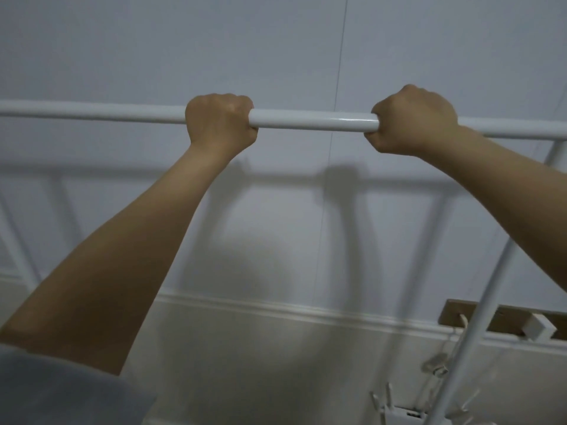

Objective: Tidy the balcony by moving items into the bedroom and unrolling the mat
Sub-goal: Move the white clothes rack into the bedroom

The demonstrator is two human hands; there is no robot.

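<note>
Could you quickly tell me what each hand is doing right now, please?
Left hand: closed, gripping the white rail.
Right hand: closed, gripping the same white rail.

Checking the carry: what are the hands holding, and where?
Both the left hand and right hand grip the white rack's top bar near its visible middle.

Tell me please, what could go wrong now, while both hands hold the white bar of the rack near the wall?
1. The slanted leg of the white rack hangs just above the router and loose cables; it may snag or strike them.
2. The left hand and right hand grip the top bar close together near its middle, so the long ends could swing and scrape the wall.
</note>
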